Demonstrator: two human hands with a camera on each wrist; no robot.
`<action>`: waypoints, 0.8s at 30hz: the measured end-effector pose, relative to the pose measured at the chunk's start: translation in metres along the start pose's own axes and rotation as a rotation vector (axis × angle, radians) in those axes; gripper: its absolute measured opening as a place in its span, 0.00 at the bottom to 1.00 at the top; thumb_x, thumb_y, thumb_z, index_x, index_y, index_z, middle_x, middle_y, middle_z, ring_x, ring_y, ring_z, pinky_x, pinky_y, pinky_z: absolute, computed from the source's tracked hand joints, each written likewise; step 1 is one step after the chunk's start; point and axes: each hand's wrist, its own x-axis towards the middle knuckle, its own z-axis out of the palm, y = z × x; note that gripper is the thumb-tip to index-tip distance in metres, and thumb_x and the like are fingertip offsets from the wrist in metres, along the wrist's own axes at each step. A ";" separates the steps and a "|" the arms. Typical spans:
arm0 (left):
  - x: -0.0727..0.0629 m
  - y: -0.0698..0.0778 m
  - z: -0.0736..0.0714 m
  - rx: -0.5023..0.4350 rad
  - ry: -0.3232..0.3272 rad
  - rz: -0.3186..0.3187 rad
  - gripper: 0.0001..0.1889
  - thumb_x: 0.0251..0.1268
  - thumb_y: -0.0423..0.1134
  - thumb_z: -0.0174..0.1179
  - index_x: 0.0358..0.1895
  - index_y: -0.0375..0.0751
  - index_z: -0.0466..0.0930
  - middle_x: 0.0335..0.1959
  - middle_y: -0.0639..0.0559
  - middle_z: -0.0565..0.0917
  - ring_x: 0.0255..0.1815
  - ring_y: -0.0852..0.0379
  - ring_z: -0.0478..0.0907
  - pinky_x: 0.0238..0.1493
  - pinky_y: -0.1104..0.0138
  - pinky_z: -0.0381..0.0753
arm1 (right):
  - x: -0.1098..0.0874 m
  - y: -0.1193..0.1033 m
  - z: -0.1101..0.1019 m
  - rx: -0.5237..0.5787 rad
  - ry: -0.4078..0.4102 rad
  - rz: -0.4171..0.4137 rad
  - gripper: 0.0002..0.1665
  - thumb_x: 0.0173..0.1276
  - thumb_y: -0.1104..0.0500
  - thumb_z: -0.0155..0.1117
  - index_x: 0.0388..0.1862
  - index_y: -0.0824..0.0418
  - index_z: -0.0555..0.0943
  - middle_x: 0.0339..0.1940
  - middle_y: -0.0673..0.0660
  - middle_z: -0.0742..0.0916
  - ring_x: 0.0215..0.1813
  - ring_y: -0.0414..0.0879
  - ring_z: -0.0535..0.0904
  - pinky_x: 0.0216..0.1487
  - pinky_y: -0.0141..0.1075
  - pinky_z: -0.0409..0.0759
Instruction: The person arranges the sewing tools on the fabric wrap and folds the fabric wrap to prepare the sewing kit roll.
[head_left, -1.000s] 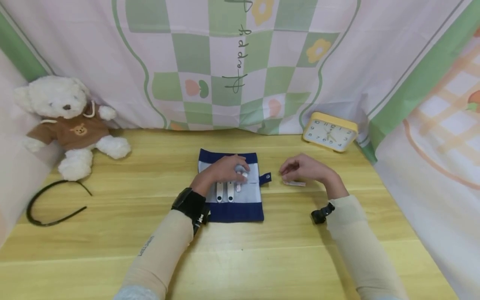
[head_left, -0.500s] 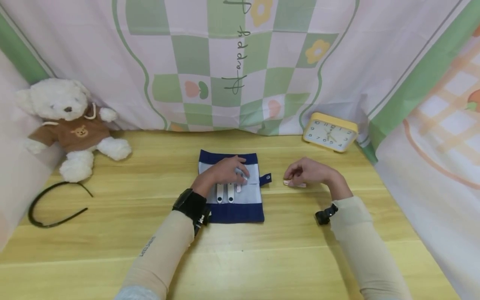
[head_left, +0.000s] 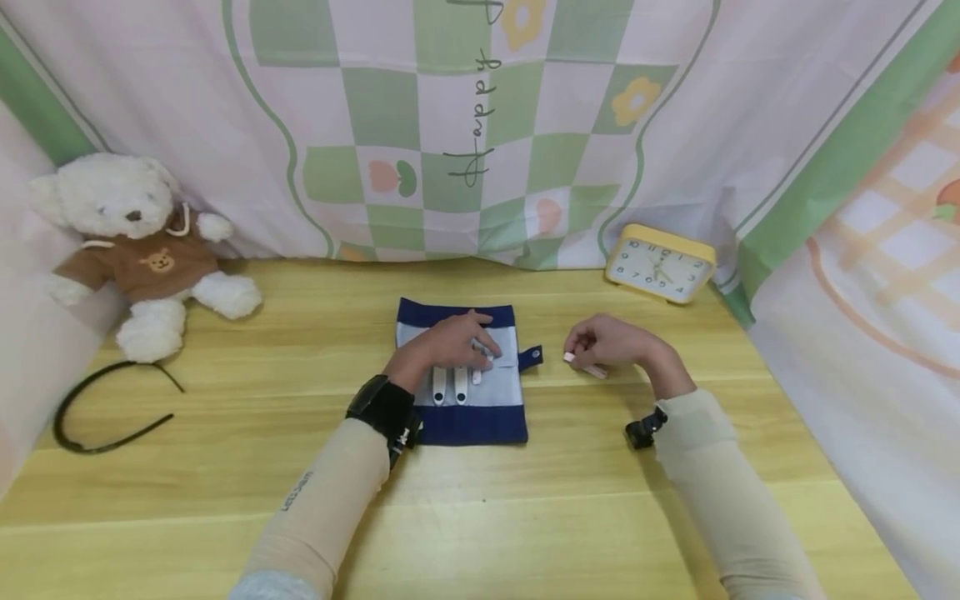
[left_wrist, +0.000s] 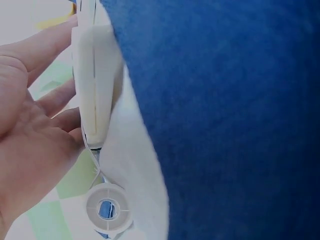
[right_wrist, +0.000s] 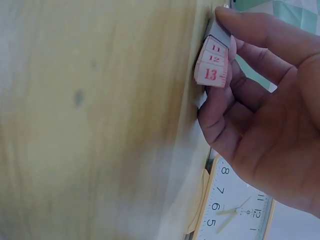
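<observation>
"What's in the right hand's (head_left: 611, 343) grip?"
"A folded measuring tape (right_wrist: 213, 64), pinched, right of the navy pouch (head_left: 472, 426); whether it touches the counter (head_left: 540, 517), I can't tell."
"And the left hand (head_left: 447, 340)?"
"Over the pouch, fingers apart."

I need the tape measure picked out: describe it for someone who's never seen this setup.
On the wooden table, find the yellow clock at the back right. In front of it, the right hand holds the tape measure, a small whitish strip. Red printed numbers, like 13, set it apart from the white tools with black dots on the blue pouch.
</observation>
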 end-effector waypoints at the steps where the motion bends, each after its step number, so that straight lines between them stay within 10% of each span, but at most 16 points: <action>1: 0.000 0.000 0.000 0.003 0.001 0.001 0.15 0.71 0.37 0.65 0.58 0.42 0.86 0.81 0.41 0.57 0.82 0.41 0.47 0.75 0.52 0.61 | 0.000 0.000 0.000 0.008 0.001 -0.002 0.06 0.70 0.68 0.65 0.44 0.68 0.84 0.23 0.58 0.82 0.21 0.45 0.75 0.32 0.36 0.76; 24: 0.000 0.007 -0.001 -0.002 0.007 -0.018 0.10 0.68 0.33 0.66 0.50 0.42 0.90 0.80 0.41 0.58 0.82 0.38 0.39 0.76 0.49 0.57 | 0.008 -0.006 -0.001 0.076 0.164 -0.032 0.09 0.73 0.65 0.64 0.48 0.70 0.81 0.38 0.63 0.84 0.34 0.53 0.81 0.34 0.39 0.83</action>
